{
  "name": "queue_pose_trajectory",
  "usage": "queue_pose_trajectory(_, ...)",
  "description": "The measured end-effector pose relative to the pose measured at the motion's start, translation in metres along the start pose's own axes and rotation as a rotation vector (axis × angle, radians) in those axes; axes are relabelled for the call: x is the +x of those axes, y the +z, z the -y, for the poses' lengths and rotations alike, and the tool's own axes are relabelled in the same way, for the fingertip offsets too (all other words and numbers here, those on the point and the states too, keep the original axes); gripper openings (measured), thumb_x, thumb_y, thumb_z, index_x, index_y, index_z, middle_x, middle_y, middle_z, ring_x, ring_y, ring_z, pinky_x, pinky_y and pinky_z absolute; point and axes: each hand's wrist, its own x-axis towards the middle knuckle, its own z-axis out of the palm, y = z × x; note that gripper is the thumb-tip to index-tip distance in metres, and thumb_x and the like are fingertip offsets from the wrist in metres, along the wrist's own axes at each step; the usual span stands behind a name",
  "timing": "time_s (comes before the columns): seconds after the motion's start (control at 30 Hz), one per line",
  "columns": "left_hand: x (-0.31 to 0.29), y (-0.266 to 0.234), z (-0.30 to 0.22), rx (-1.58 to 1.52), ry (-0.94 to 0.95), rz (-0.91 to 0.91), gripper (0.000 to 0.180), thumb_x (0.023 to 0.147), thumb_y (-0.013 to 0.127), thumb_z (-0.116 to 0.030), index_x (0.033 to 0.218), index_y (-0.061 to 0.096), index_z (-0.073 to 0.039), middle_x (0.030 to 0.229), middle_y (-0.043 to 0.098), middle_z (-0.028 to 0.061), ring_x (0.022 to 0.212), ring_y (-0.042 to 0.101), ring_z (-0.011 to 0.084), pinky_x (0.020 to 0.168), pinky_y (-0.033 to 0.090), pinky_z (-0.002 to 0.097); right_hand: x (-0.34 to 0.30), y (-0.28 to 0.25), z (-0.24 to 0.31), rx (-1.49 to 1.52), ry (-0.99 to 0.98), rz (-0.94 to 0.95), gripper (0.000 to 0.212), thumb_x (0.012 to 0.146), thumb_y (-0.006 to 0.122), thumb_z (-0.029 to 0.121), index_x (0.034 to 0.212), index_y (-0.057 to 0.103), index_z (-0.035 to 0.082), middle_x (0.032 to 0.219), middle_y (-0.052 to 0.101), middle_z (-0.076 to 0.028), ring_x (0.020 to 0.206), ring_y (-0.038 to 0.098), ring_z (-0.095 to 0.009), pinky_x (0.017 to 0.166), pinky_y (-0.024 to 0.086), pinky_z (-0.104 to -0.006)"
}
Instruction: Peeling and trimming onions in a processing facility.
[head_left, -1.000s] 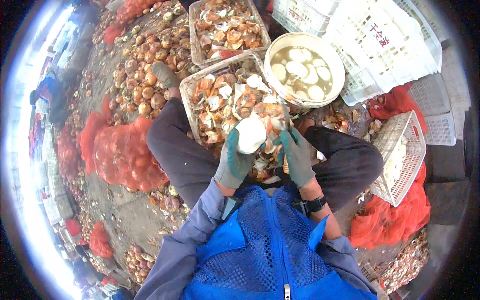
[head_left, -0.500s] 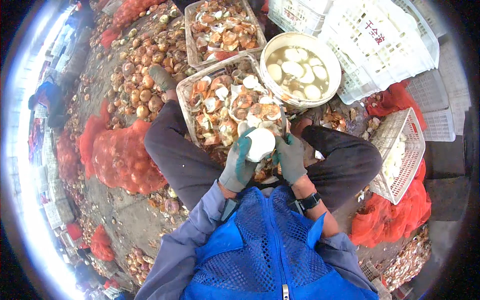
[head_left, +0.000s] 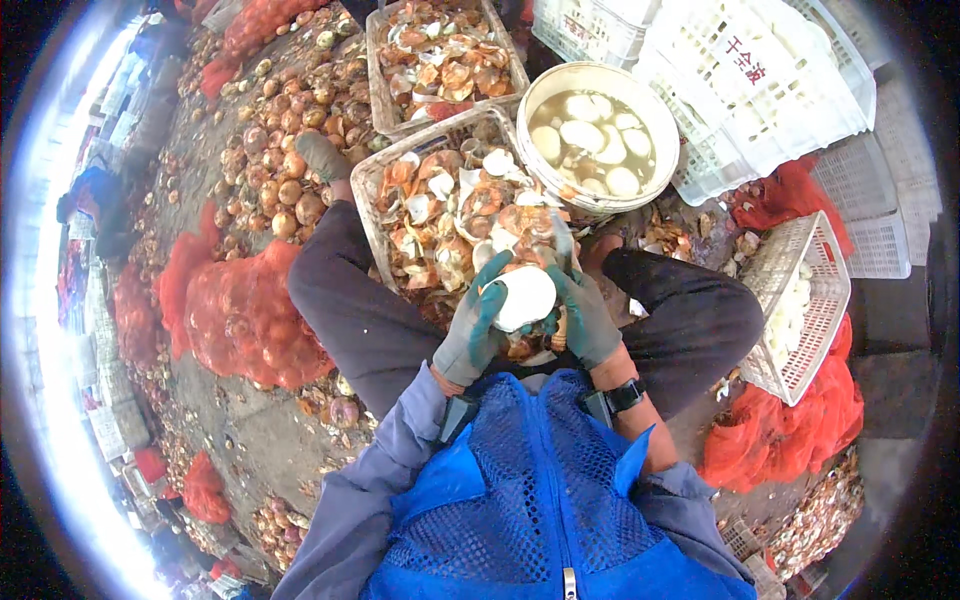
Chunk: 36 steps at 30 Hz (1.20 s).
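In my gloved left hand [head_left: 472, 325] is a peeled white onion [head_left: 525, 299], its fingers curled round the left side. My gloved right hand [head_left: 588, 315] is closed at the onion's right side around a knife; its thin blade [head_left: 563, 242] points away from me, blurred, and a tan handle end shows below the fingers. Both hands are over the near end of a crate [head_left: 366, 212] heaped with onion skins and scraps, which stands between my legs.
Beyond the crate stand a white bucket [head_left: 668, 172] of peeled onions in cloudy water and another skin-filled crate [head_left: 384, 100]. A tilted white basket [head_left: 822, 320] lies right, stacked white crates [head_left: 740, 90] far right. Red mesh sacks of onions [head_left: 250, 315] and loose onions [head_left: 285, 190] lie left.
My right hand has turned slightly and shifted a little to the right, bringing the tan handle end into view. The onion has tipped and moved slightly toward me in my left hand.
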Motion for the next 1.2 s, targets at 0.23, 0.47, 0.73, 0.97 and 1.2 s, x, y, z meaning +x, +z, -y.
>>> queue_pose_trajectory(0.23,0.006,0.001,0.009,0.074,0.010,-0.092,0.079,0.111,0.058,-0.054,0.168,0.036,-0.004,0.156,0.058,0.0131,0.136,0.064,0.0270,0.112,0.056,0.0414,0.008,-0.001,0.036,0.177,0.443,-0.292,0.028,0.103,0.072,0.027,0.101,0.075,-0.001,0.083,0.071,-0.003,0.069,0.064,-0.011,0.062,0.052,-0.0320)
queue_pose_trajectory(0.47,0.001,0.015,0.002,0.358,-0.064,-0.194,0.074,0.108,0.069,-0.042,0.164,0.043,-0.002,0.147,0.062,0.0127,0.130,0.064,0.0201,0.107,0.055,0.0343,0.003,-0.007,0.024,-0.436,0.059,-0.263,0.028,0.100,0.073,0.024,0.102,0.071,-0.004,0.078,0.070,-0.010,0.071,0.067,-0.019,0.065,0.052,-0.0429)
queue_pose_trajectory(0.73,0.003,0.007,0.003,0.393,0.009,-0.221,0.068,0.103,0.077,-0.029,0.159,0.050,-0.001,0.132,0.071,0.0117,0.113,0.069,0.0165,0.097,0.058,0.0307,0.003,0.001,0.044,0.115,0.298,-0.279,0.033,0.103,0.072,0.034,0.091,0.069,0.003,0.076,0.061,0.002,0.068,0.062,-0.013,0.061,0.050,-0.0326)
queue_pose_trajectory(0.97,-0.002,0.014,0.005,0.052,0.010,-0.098,0.078,0.105,0.067,-0.057,0.159,0.049,-0.004,0.140,0.069,0.0126,0.123,0.071,0.0270,0.107,0.057,0.0418,-0.003,-0.009,0.024,0.745,0.460,-0.268,0.030,0.105,0.070,0.037,0.089,0.065,0.012,0.075,0.059,0.003,0.061,0.056,-0.008,0.054,0.045,-0.0265)
queue_pose_trajectory(1.2,-0.007,0.015,-0.014,-0.302,0.023,-0.053,0.076,0.100,0.071,-0.065,0.146,0.063,-0.005,0.142,0.071,0.0121,0.134,0.066,0.0295,0.117,0.052,0.0455,0.005,-0.032,0.016,0.454,0.452,-0.409,0.028,0.104,0.071,0.038,0.096,0.066,0.011,0.074,0.061,0.001,0.060,0.057,-0.008,0.054,0.046,-0.0264)
